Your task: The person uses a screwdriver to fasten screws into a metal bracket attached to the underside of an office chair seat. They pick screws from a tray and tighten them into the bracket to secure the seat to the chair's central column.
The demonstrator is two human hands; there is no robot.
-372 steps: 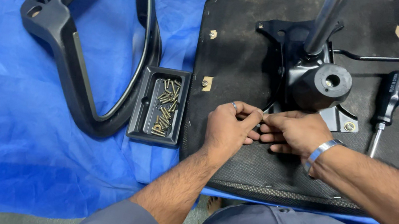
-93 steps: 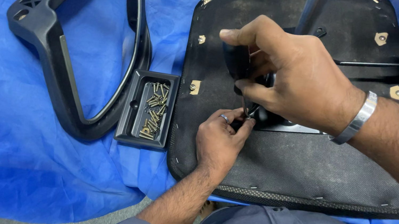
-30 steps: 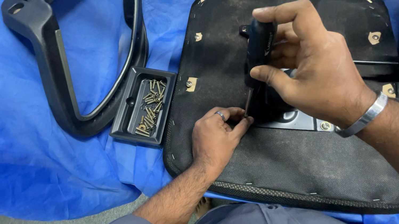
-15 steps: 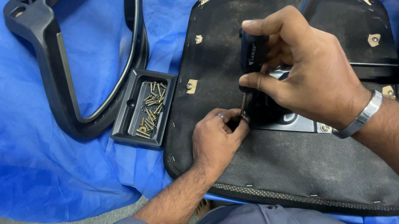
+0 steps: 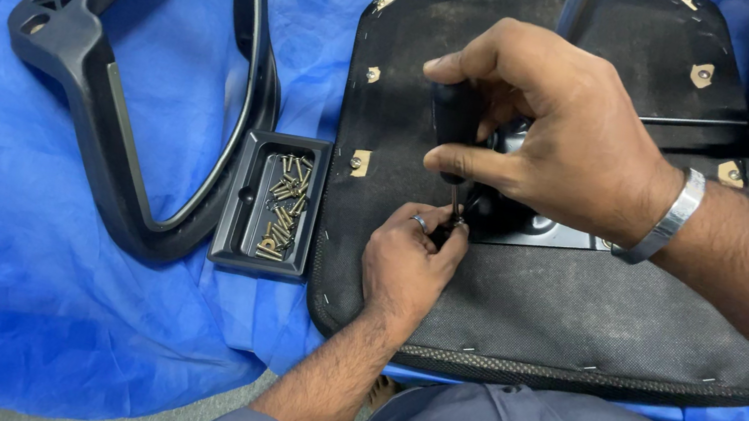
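hands: 2 | screwdriver [image 5: 455,123]: 1 | screw tray [image 5: 271,204]: 1 | armrest [image 5: 130,68]: 1

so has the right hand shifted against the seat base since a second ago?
Yes. The right hand with the screwdriver has dropped slightly toward the left hand, judged against the seat base.

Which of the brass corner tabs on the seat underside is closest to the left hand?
The brass tab at the seat base's left edge, beside the screw tray. It sits just up-left of the left hand; the other tabs lie farther, toward the top and right.
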